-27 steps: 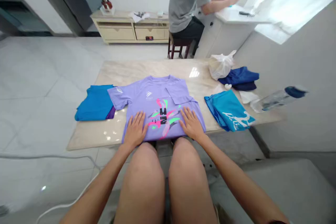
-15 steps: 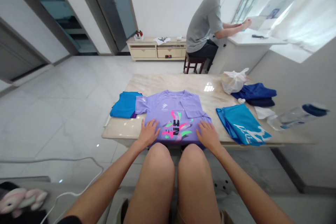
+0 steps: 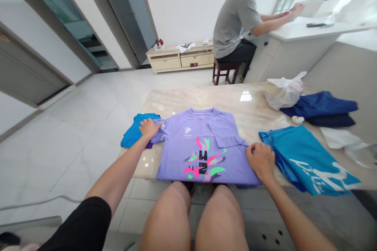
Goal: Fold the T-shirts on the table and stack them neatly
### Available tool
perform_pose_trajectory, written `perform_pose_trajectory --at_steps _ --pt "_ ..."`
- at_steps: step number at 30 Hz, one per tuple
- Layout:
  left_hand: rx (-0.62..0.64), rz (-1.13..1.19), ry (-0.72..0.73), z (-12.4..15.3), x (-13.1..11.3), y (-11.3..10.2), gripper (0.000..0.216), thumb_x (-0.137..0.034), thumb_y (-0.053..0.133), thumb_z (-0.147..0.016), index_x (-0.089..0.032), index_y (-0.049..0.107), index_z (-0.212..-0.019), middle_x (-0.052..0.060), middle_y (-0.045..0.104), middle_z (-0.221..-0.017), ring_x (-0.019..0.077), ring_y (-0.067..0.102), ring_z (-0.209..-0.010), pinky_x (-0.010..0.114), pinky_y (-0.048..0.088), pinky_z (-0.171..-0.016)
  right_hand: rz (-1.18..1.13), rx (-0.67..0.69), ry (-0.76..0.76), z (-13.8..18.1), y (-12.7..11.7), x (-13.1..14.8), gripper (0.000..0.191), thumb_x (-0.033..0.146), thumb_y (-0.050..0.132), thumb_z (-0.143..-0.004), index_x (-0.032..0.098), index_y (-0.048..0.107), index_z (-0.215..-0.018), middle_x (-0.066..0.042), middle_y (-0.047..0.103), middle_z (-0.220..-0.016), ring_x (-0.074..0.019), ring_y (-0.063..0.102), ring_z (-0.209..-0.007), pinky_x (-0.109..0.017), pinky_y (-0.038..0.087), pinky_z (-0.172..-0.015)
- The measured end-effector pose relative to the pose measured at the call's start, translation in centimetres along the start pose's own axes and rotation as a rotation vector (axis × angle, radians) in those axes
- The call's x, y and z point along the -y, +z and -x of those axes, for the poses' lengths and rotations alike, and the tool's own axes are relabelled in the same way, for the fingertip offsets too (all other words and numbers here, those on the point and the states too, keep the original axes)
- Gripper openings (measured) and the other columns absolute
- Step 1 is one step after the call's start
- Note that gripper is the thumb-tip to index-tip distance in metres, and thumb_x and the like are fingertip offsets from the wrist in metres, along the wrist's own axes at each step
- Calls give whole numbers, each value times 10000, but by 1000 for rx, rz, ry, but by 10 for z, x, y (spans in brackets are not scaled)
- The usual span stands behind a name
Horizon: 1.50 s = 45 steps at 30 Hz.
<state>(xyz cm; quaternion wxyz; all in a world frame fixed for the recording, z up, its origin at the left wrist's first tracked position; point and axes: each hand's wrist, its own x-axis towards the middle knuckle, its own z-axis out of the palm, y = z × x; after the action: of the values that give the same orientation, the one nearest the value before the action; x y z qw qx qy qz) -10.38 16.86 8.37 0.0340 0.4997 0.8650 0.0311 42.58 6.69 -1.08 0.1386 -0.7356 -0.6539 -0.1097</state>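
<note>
Up slides the left hand (image 3: 149,127), eight o'clock to ten on the purple shirt (image 3: 178,160), central in my head view. Right hand (image 3: 262,159), half-curled at its three o'clock, perhaps steadies fabric; whether either pinches I can't tell.

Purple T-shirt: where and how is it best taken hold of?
The purple T-shirt is probably best pinched at its outspread sleeve, coming from the left: it sticks out sideways, while the other sleeve lies folded inward.
</note>
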Motion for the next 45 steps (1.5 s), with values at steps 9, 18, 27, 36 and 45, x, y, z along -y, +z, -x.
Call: perform_pose_trajectory --at_steps 9,18,27,36,45 --pt "-62 147 169 17 -12 -14 330 -436 508 -1085 -223 603 -1319 169 765 -1237 358 720 -1168 424 549 -957 -18 97 70 -4 -22 15 240 271 512 -1091 163 702 -992 -170 723 -1090 -322 580 -1052 -395 295 -823" --pt "121 480 521 57 -91 -34 359 -494 538 -1089 -251 569 -1351 71 797 -1089 227 773 -841 323 588 -763 -45 124 84 -6 -24 16 266 280 515 -1080 135 730 -1020 -198 732 -1116 -351 588 -1076 -417 323 -841" --pt "137 166 848 99 -72 39 588 -421 399 -1125 -152 504 -1637 186 533 -1723 282 475 -1633 484 334 -1378 -98 90 66 -7 -19 13 276 286 495 -1065 149 728 -1008 -221 730 -1103 -362 574 -1053 -430 349 -855" --pt "159 7 807 96 -38 62 669 -497 333 -1146 -257 375 -1769 88 305 -1866 256 252 -1742 518 162 -1429 -86 149 79 -8 -24 13 262 285 482 -1083 161 700 -1006 -209 712 -1118 -358 579 -1086 -426 348 -878" --pt "135 85 748 68 -42 50 638 -435 248 -1158 -201 478 -1705 103 402 -1824 226 294 -1727 487 131 -1435 -47 104 65 -8 -20 11 247 285 509 -1064 172 689 -938 -194 713 -1057 -346 570 -1023 -420 316 -817"
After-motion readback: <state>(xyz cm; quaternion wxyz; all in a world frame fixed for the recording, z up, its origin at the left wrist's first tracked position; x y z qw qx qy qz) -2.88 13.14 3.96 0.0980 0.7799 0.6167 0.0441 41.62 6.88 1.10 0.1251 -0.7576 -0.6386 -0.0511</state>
